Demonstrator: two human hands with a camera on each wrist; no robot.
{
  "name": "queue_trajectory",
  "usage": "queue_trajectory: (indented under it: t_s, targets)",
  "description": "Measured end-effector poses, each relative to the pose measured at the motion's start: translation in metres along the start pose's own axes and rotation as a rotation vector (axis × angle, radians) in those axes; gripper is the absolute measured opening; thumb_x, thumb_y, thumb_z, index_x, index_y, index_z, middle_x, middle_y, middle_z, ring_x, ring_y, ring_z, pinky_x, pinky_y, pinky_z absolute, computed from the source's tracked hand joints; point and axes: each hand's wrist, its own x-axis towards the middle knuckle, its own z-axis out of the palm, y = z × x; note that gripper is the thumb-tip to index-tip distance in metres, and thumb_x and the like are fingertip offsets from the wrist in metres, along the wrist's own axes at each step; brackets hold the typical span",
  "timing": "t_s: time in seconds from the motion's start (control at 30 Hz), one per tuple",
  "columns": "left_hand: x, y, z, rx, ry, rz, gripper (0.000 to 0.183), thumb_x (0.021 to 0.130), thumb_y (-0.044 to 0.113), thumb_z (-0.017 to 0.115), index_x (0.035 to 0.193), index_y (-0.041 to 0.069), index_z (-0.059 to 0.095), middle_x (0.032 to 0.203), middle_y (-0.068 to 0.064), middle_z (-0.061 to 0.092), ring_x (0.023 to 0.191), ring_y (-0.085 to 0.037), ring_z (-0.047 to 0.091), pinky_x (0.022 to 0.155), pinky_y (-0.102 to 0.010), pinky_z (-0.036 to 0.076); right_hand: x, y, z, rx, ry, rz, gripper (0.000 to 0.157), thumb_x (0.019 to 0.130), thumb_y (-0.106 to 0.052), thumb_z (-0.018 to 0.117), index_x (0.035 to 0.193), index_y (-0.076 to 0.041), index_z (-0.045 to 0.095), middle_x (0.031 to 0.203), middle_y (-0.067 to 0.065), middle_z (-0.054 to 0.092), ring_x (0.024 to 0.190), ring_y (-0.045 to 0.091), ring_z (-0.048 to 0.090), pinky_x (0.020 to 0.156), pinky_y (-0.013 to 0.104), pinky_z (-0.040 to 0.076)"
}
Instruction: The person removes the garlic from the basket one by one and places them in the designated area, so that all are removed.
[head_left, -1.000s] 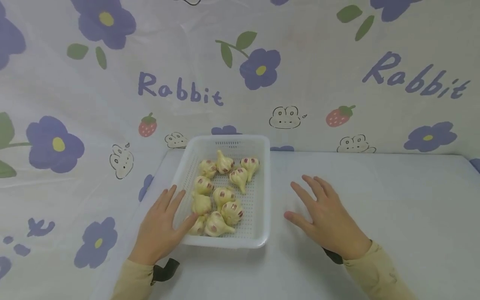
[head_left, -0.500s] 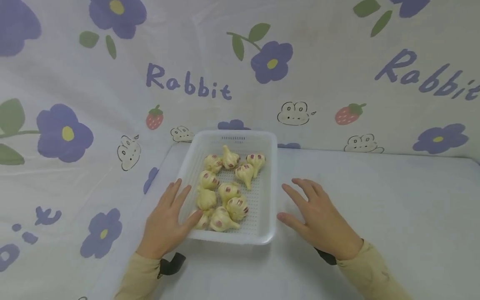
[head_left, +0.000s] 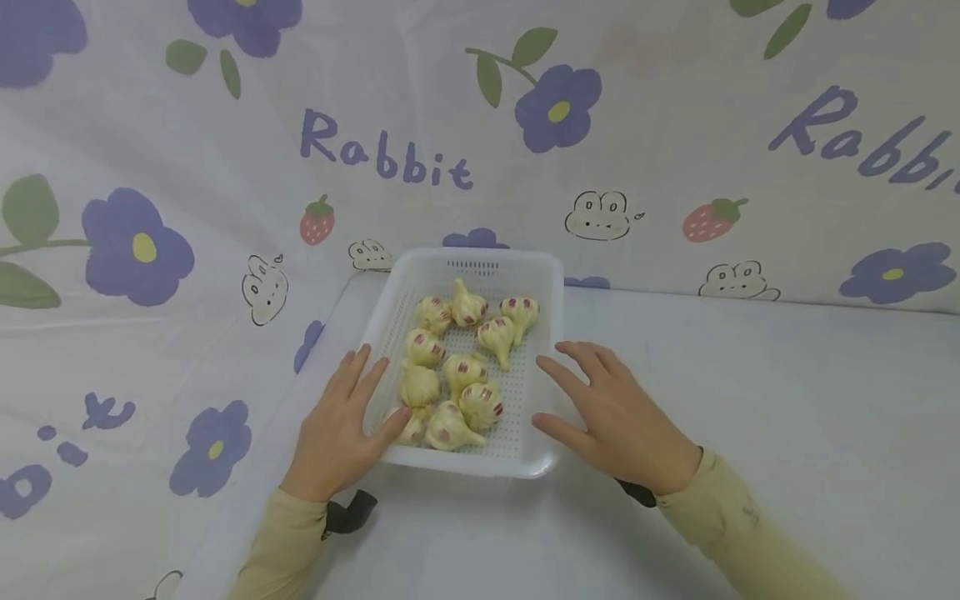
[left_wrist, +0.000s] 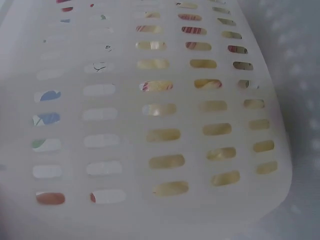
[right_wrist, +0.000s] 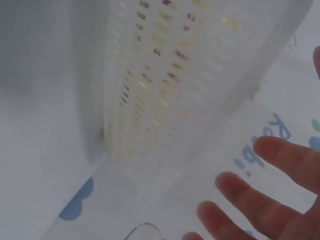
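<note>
A white slotted plastic basket stands on the table with several garlic bulbs inside, cream with purple-red marks. My left hand is at its left side, fingers spread along the outside and thumb over the rim; whether it presses the rim cannot be told. Over the right rim reach the extended fingers of my right hand. The left wrist view is filled by the basket's slotted wall, with bulbs showing through. In the right wrist view, the spread right fingers appear beside the basket, apparently not gripping it.
A white tabletop extends to the right of the basket. Behind and to the left hangs a cloth printed with purple flowers, strawberries and "Rabbit". Tan sleeves and black wrist straps are at both wrists.
My right hand has moved left, from apart from the basket to over its right rim. The left hand stays at the left side. The whole head view has shifted slightly.
</note>
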Motion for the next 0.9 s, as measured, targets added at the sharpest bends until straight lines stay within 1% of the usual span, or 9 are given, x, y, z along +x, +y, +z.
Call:
queue_trajectory:
  t_s: [0.1,0.27,0.4,0.53,0.63,0.77,0.9]
  targets:
    - [0.000,0.000,0.000,-0.004,-0.008,0.001,0.075,0.093,0.046,0.070,0.153,0.004,0.051,0.165,-0.021,0.038,0.154,-0.045,0.033,0.115,-0.066,0.040,0.011,-0.003,-0.002,-0.018,-0.040,-0.032,0.069,0.093,-0.043,0.077,0.145,-0.002,0.058,0.142,0.027,0.058,0.131,0.044,0.053,0.112,0.059,0.046]
    - [0.000,0.000,-0.001,-0.006,-0.020,-0.012,0.075,0.094,0.046,0.069,0.153,0.004,0.050,0.166,-0.021,0.037,0.154,-0.045,0.032,0.116,-0.066,0.039,0.033,-0.009,-0.004,-0.022,-0.095,-0.078,0.068,0.095,-0.042,0.076,0.145,-0.002,0.058,0.142,0.026,0.058,0.129,0.043,0.056,0.110,0.056,0.048]
    - [0.000,0.001,-0.001,-0.005,-0.022,-0.019,0.076,0.093,0.046,0.069,0.153,0.004,0.050,0.166,-0.021,0.037,0.154,-0.045,0.032,0.117,-0.066,0.038,0.051,-0.016,0.001,0.023,-0.120,-0.093,0.064,0.096,-0.040,0.075,0.145,-0.003,0.058,0.140,0.024,0.059,0.126,0.041,0.057,0.106,0.055,0.051]
    - [0.000,0.001,0.000,-0.009,-0.019,-0.021,0.076,0.093,0.047,0.069,0.153,0.004,0.051,0.166,-0.021,0.037,0.154,-0.044,0.032,0.116,-0.066,0.039,0.069,-0.019,0.008,0.083,-0.143,-0.109,0.058,0.096,-0.035,0.075,0.141,-0.001,0.060,0.136,0.023,0.061,0.123,0.039,0.059,0.103,0.053,0.054]
    - [0.000,0.001,0.001,-0.015,-0.020,-0.027,0.076,0.093,0.047,0.069,0.153,0.005,0.051,0.166,-0.020,0.037,0.155,-0.044,0.032,0.116,-0.066,0.039,0.078,-0.018,0.013,0.102,-0.174,-0.107,0.054,0.095,-0.031,0.076,0.137,0.000,0.062,0.131,0.021,0.062,0.117,0.036,0.062,0.098,0.050,0.057]
    - [-0.001,0.001,0.001,-0.017,-0.011,-0.026,0.075,0.093,0.047,0.069,0.153,0.005,0.051,0.166,-0.020,0.038,0.154,-0.044,0.033,0.115,-0.067,0.040,0.088,-0.015,0.011,0.097,-0.212,-0.072,0.052,0.094,-0.029,0.077,0.135,-0.001,0.063,0.130,0.021,0.064,0.113,0.034,0.064,0.093,0.047,0.061]
    - [0.000,0.001,0.001,-0.016,0.003,-0.017,0.075,0.093,0.046,0.070,0.153,0.004,0.052,0.165,-0.020,0.039,0.154,-0.044,0.034,0.114,-0.067,0.041,0.100,-0.016,0.008,0.110,-0.247,-0.036,0.057,0.096,-0.032,0.075,0.141,0.000,0.060,0.133,0.021,0.063,0.118,0.035,0.063,0.099,0.048,0.058]
